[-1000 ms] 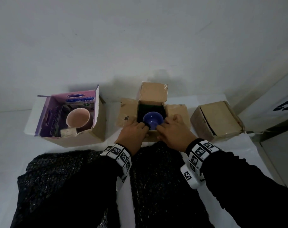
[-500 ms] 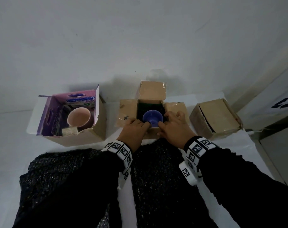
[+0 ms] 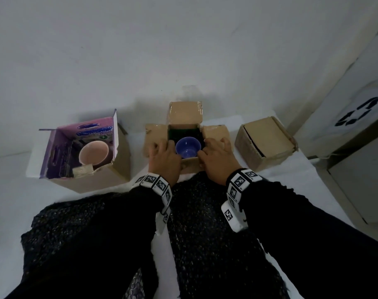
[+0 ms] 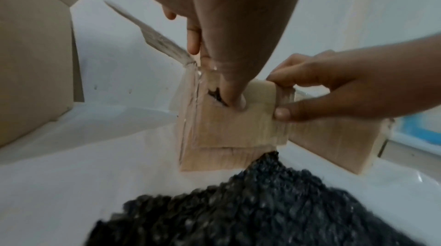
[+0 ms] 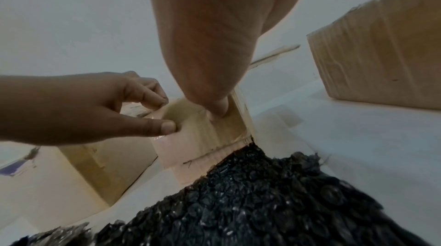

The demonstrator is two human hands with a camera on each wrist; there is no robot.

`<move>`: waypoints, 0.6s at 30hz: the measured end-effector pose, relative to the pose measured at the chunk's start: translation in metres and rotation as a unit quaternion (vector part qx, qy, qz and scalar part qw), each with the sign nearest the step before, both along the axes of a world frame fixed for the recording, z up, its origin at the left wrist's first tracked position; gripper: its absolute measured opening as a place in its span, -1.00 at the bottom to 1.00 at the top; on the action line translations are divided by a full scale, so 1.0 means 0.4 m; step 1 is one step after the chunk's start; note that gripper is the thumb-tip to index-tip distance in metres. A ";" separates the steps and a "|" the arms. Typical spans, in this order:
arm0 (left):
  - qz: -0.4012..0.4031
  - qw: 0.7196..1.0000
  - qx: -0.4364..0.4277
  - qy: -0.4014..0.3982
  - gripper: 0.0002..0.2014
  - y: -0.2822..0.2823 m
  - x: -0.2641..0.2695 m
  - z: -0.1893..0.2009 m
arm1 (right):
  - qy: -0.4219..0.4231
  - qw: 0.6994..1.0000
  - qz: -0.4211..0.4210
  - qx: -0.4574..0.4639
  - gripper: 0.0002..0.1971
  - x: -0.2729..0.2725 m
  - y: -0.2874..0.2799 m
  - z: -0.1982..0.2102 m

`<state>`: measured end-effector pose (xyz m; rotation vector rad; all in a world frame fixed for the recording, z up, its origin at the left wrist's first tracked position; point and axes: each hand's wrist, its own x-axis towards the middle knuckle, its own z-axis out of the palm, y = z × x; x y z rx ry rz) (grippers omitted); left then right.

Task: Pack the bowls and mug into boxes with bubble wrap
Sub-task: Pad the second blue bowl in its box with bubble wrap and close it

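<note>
A blue bowl (image 3: 187,147) sits upright in the open middle cardboard box (image 3: 184,114), which is lined with black bubble wrap. My left hand (image 3: 164,156) and right hand (image 3: 216,157) are at the box's near side, either side of the bowl. Both pinch the near flap (image 4: 229,127), thumbs on its outer face. In the right wrist view the left hand (image 5: 83,106) pinches the flap (image 5: 203,133) at its left edge. A pink mug (image 3: 94,152) stands in the purple-lined box (image 3: 90,182) to the left.
A closed cardboard box (image 3: 266,141) stands to the right of the middle one. A black bubble wrap sheet (image 3: 205,234) lies on the white table under my forearms. A white bin with a recycling mark (image 3: 356,113) stands at the far right. A wall is close behind the boxes.
My hands have let go of the blue bowl and spread apart to the box's near flap. The bowl now rests lower inside the box.
</note>
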<state>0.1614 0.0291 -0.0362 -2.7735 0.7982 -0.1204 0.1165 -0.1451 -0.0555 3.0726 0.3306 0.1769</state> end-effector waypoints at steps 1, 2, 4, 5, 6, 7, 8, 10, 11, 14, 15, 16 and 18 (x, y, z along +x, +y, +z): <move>0.011 1.000 -0.006 0.011 -0.70 -0.007 0.007 0.002 | 0.004 1.000 -0.003 0.001 -0.73 -0.004 0.001 -0.002; 0.023 0.999 -0.010 0.032 -0.70 -0.013 0.016 0.003 | 0.001 1.000 -0.012 0.005 -0.68 -0.012 0.001 -0.004; 0.030 0.997 0.006 0.073 -0.72 -0.018 0.024 0.010 | -0.030 0.998 -0.041 0.045 -0.57 -0.046 -0.001 -0.008; 0.028 0.997 0.010 0.075 -0.74 -0.017 0.025 0.011 | -0.049 0.995 -0.052 0.073 -0.50 -0.069 -0.005 -0.011; 0.025 0.997 0.008 0.071 -0.77 -0.015 0.022 0.012 | -0.058 0.992 -0.058 0.097 -0.43 -0.093 -0.011 -0.017; 0.023 0.998 -0.003 0.063 -0.80 -0.012 0.018 0.013 | -0.058 0.990 -0.061 0.114 -0.37 -0.116 -0.017 -0.023; 0.024 0.998 -0.017 0.059 -0.79 -0.009 0.010 0.015 | -0.053 0.989 -0.063 0.126 -0.34 -0.138 -0.022 -0.029; 0.031 0.997 -0.034 0.066 -0.58 -0.008 -0.006 0.019 | -0.046 0.986 -0.080 0.137 -0.38 -0.179 -0.024 -0.051; 0.029 0.996 -0.045 0.070 -0.49 -0.007 -0.017 0.021 | -0.036 0.985 -0.100 0.138 -0.42 -0.200 -0.022 -0.062; 0.002 0.995 -0.069 0.068 -0.40 0.013 -0.066 0.019 | 0.091 0.974 -0.171 0.114 -0.31 -0.259 -0.006 -0.100; -0.009 0.995 -0.078 0.059 -0.37 0.026 -0.085 0.014 | 0.138 0.968 -0.182 0.102 -0.28 -0.275 0.002 -0.111; -0.019 0.995 -0.094 0.042 -0.35 0.040 -0.104 0.006 | 0.159 0.965 -0.188 0.094 -0.31 -0.287 0.010 -0.121; -0.037 0.989 -0.144 0.018 -0.32 0.065 -0.143 -0.018 | 0.143 0.966 -0.189 0.103 -0.53 -0.297 0.026 -0.119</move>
